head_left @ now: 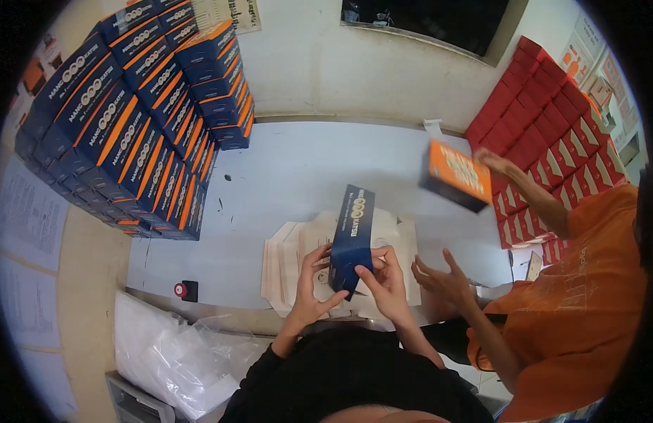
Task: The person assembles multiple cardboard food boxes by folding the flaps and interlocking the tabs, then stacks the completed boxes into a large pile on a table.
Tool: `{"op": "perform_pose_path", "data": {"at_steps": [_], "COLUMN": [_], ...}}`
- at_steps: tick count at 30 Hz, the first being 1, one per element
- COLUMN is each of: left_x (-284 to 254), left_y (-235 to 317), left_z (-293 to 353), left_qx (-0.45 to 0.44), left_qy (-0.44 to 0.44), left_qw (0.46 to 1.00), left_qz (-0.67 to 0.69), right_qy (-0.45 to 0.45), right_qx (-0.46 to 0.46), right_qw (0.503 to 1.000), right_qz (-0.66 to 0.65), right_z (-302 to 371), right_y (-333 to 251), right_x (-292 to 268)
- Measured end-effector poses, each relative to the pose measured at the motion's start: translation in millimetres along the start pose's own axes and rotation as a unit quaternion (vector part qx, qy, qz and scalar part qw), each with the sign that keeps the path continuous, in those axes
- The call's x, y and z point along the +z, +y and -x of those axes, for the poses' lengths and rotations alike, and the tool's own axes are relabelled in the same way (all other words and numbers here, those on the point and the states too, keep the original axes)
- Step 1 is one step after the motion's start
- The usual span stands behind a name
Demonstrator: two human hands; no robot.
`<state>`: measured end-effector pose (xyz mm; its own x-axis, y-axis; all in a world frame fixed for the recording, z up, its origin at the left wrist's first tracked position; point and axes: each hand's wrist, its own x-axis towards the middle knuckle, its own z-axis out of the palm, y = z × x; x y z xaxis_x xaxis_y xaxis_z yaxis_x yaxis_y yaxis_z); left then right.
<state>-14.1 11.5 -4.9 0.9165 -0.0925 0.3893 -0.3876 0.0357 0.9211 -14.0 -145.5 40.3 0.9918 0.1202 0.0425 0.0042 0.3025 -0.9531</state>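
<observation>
A dark blue carton (351, 243) with pale lettering is tilted up in front of me, above the table. My left hand (311, 285) grips its left side near the lower end. From the other side my right hand (386, 285) holds the same end, thumb on the near face. Beneath the carton lie flat, cream-coloured cardboard sheets (284, 261) with cut edges. To my right, a co-worker's hand (490, 163) holds up an orange-topped box (459, 173) with dark sides; that person's other hand (443, 278) is spread beside the sheets.
Blue and orange boxes (129, 134) are stacked high at the left. Red boxes (545, 134) rise in a stack at the right, behind the co-worker in an orange shirt (573, 303). A round red-topped item (180, 289) sits by the table's near edge, above clear plastic bags (178, 352).
</observation>
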Motion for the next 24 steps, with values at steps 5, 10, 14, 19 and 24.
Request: {"op": "perform_pose_path", "data": {"at_steps": [5,10,14,19,24], "left_x": [-6,-22,-16,-4,-24], "left_y": [-12,-2,5,2,52], "left_z": [4,-3,-7,6,-10], "left_qx": [0.093,0.204,0.257,0.218,0.195], "left_qy": [0.140,0.152,0.177,0.203,-0.012], "left_qw": [0.974,0.926,0.905,0.930,0.931], "left_qz": [-0.153,-0.278,-0.287,-0.213,-0.308], "right_qy": [-0.034,0.039,0.058,-0.025,-0.202], "right_qx": [0.009,-0.213,-0.068,0.121,-0.076], "right_qw": [0.999,0.925,0.977,0.992,0.919], "right_qz": [0.006,0.311,0.192,-0.011,0.330], "right_z": [-9,-20,-6,-3,-15], "right_y": [0,-4,0,1,-38], "right_x": [6,-7,21,18,1]}}
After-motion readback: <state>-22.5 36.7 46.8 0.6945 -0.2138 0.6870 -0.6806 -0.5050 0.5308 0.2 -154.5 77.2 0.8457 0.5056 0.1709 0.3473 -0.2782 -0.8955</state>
